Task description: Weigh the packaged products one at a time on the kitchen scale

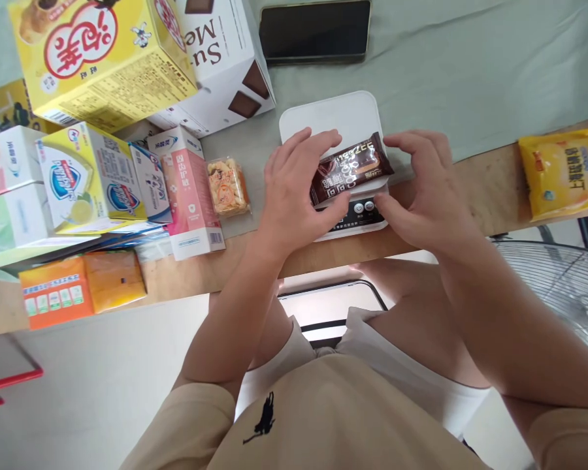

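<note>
A brown snack packet (353,171) lies across a small white kitchen scale (333,117) on a wooden table (485,189). My left hand (294,189) grips the packet's left end, with fingers over its top and the thumb under its near edge. My right hand (426,189) curves around the right end with fingers apart. Its thumb is close to the scale's buttons (363,207), and I see no firm hold on the packet.
Left of the scale lie a clear biscuit packet (228,188), a pink-white carton (191,196), several soap and snack boxes (102,59) and orange packets (78,287). A dark phone (315,31) lies behind the scale. A yellow packet (558,173) is at the right, above a fan grille (558,287).
</note>
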Motion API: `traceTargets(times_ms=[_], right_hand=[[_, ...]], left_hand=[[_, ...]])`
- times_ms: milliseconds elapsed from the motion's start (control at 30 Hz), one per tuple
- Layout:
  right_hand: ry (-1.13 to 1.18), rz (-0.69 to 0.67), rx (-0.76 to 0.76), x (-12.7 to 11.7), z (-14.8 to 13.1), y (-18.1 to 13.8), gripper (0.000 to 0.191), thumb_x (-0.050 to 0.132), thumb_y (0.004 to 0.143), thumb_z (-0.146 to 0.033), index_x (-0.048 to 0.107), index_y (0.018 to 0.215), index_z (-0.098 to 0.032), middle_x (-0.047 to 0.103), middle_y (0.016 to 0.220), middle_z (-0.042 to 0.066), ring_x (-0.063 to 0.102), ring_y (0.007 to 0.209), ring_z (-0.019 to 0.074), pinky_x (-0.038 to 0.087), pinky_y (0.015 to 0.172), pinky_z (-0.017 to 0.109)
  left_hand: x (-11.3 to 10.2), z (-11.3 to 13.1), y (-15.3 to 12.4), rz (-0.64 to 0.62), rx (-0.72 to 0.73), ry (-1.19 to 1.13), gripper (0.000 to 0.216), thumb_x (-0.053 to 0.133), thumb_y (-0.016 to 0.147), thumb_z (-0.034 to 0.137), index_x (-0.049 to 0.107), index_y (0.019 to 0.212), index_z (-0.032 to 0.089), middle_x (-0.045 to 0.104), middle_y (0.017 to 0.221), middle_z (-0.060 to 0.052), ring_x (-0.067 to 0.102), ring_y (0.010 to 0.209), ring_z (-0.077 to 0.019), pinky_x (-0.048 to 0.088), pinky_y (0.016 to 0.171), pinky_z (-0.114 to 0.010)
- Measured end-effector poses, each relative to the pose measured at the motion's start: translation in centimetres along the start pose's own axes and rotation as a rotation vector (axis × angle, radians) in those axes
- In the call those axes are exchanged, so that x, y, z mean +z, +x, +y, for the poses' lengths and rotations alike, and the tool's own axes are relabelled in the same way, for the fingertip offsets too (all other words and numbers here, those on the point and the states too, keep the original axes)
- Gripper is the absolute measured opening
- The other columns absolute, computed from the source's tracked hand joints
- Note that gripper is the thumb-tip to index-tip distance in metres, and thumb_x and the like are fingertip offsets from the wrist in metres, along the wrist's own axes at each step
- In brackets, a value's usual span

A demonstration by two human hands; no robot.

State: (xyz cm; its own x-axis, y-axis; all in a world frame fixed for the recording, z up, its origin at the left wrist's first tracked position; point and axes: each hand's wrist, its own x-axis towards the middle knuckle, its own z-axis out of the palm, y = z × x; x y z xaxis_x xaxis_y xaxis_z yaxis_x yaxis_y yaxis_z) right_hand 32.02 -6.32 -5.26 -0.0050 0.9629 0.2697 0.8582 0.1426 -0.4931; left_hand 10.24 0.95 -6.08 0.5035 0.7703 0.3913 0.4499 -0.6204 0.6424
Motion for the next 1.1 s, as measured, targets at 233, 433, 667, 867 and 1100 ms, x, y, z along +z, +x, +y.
traceTargets(times_ms=[233, 433, 667, 867, 1100], right_hand=[[-0.009, -0.004, 0.019, -0.3, 0.1, 0.1, 0.066, 0.059, 0.079, -0.022, 0.045, 0.144, -0.029, 0.058, 0.143, 0.011, 0.053, 0.14, 0.0266, 0.048, 0.121, 0.052], [-0.035, -0.017, -0.094, 0.0, -0.5, 0.9, 0.061, 0.06, 0.079, -0.023, 0.046, 0.138, -0.028, 0.046, 0.161, 0.01, 0.043, 0.154, 0.0296, 0.044, 0.123, 0.058], [-0.108, -0.133, -0.01, -0.2, -2.3, 1.7, 0.048, 0.058, 0.082, -0.025, 0.055, 0.13, -0.03, 0.067, 0.134, 0.006, 0.053, 0.142, 0.0315, 0.043, 0.12, 0.058], [-0.209, 0.112, 0.127, -3.5, 0.9, -0.4, 0.039, 0.063, 0.075, -0.028, 0.062, 0.113, -0.026, 0.069, 0.113, 0.009, 0.065, 0.107, 0.0291, 0.053, 0.097, 0.051], [-0.536, 0.506, 0.525, -8.2, 7.7, -4.6, 0.025, 0.066, 0.067, -0.028, 0.051, 0.087, -0.026, 0.063, 0.098, 0.012, 0.06, 0.101, 0.0348, 0.047, 0.095, 0.063]], left_hand=[[-1.0, -0.4, 0.0, 0.014, 0.044, -0.009, 0.041, 0.052, 0.095, 0.049, 0.048, 0.133, 0.035, 0.066, 0.142, -0.007, 0.055, 0.145, -0.0274, 0.038, 0.13, -0.054], [-0.8, -0.1, 0.3, -0.01, 0.064, -0.075, 0.046, 0.033, 0.099, 0.062, 0.05, 0.132, 0.036, 0.066, 0.142, -0.007, 0.058, 0.14, -0.0241, 0.035, 0.133, -0.052], [-0.3, -0.3, 0.2, 0.069, 0.092, -0.118, 0.048, 0.036, 0.097, 0.068, 0.055, 0.131, 0.04, 0.066, 0.14, -0.006, 0.059, 0.138, -0.0276, 0.042, 0.125, -0.055], [0.0, 0.0, 0.1, 0.212, 0.199, -0.129, 0.043, 0.042, 0.099, 0.059, 0.06, 0.131, 0.036, 0.061, 0.144, -0.007, 0.056, 0.138, -0.0282, 0.044, 0.119, -0.055], [0.4, -0.7, 0.2, 0.24, 0.136, -0.146, 0.049, 0.042, 0.097, 0.072, 0.062, 0.124, 0.036, 0.061, 0.144, 0.0, 0.057, 0.138, -0.0295, 0.041, 0.122, -0.058]])
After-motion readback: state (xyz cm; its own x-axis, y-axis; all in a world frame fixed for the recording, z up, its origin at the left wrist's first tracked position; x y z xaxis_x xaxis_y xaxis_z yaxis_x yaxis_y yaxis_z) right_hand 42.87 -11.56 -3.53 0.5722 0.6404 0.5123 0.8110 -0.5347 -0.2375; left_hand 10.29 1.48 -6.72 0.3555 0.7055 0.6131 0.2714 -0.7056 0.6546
